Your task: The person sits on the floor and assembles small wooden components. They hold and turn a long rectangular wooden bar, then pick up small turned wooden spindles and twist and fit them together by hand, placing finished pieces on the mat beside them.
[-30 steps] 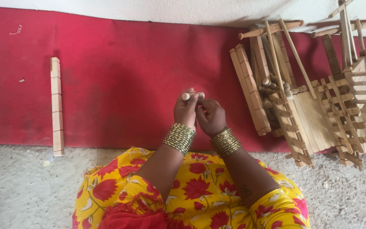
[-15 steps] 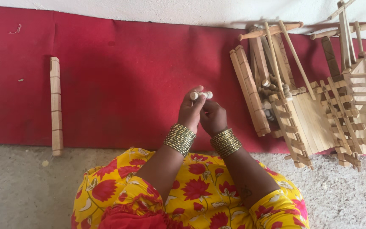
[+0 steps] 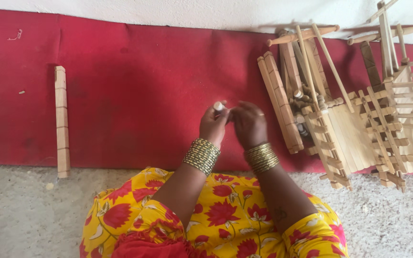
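Over the red mat [image 3: 135, 95], head view:
left hand [image 3: 213, 125]: fingers pinched together on a small wooden peg [image 3: 219, 105]; gold bangles at the wrist
right hand [image 3: 249, 123]: fingers curled toward the peg's side, fingertips near it; contact hidden by the knuckles; cannot tell if closed on anything
peg location: above the mat centre, between both hands, just over the lap in yellow floral cloth [image 3: 225, 220]
peg axis: short cylinder; pale round end faces up toward the camera, tilted slightly away from the body; rest hidden in the fingers
long wooden bar [image 3: 61, 122]: lies on the mat's left part, long axis running away from the person; well apart from the hands
wooden frame pieces [image 3: 350, 110]: heaped at right, near the right hand, not touching
vs 0.5 s ago: peg end sat between the two hands; now sits over the left fingertips; hands otherwise same spot; bar and frames unmoved
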Motion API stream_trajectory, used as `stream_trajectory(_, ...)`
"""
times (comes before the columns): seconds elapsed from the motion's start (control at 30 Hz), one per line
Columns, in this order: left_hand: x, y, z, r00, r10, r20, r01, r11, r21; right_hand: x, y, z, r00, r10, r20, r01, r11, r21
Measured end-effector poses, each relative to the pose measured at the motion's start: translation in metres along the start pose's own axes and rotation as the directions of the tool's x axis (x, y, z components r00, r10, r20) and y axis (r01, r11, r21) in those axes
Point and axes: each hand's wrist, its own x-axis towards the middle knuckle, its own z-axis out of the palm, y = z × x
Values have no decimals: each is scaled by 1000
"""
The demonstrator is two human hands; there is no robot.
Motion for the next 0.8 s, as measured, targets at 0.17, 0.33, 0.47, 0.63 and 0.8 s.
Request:
stream_trajectory(0.17, 6, 14, -10, 985, -42, -166, 4, 975, -223, -9, -19, 8, 983, -181, 26, 181, 984, 3)
stream_trajectory(0.33, 10, 29, -17, 985, -77, -152, 23, 943, -332, -2, -13, -5, 983, -133, 124, 126, 990, 64)
stream_trajectory(0.47, 1, 29, -9, 982, -187, -22, 166, 913, -372, 0, -7, -3, 995, -99, -19, 100, 991, 86)
stream_trajectory(0.63, 1, 34, -8, 987, -140, -74, 103, 923, -371, -11, -15, 10, 993, -109, 44, 101, 982, 156)
stream_trajectory(0.8, 8, 46, -17, 966, -225, -127, 152, 893, -424, -9, -14, 7, 979, -180, 94, 160, 970, 182)
